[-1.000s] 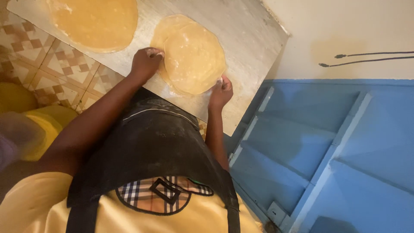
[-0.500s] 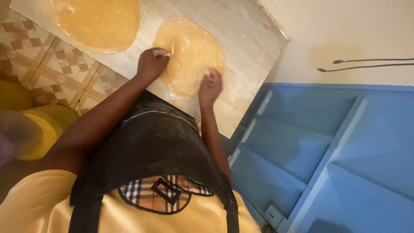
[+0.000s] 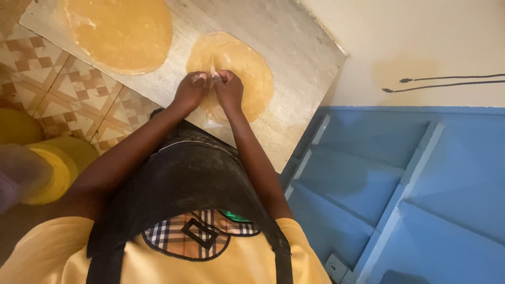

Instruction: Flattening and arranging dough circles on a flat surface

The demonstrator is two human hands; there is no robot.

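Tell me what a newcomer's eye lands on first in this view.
First, the two hands, left hand and right hand, pressed together at the near middle of a round of flat yellow dough on the floured wooden board. Next, a larger dough round lies at the board's far left end, and a bright blue door fills the right side.

Bare board [image 3: 294, 37] past the small dough [image 3: 239, 63], open for passing. Big dough [image 3: 121, 29] close on the left, a thin bare strip between the two. Wall [image 3: 400, 42] right beside the board's far edge. Both hands [image 3: 210, 92] together on the small dough's near side.
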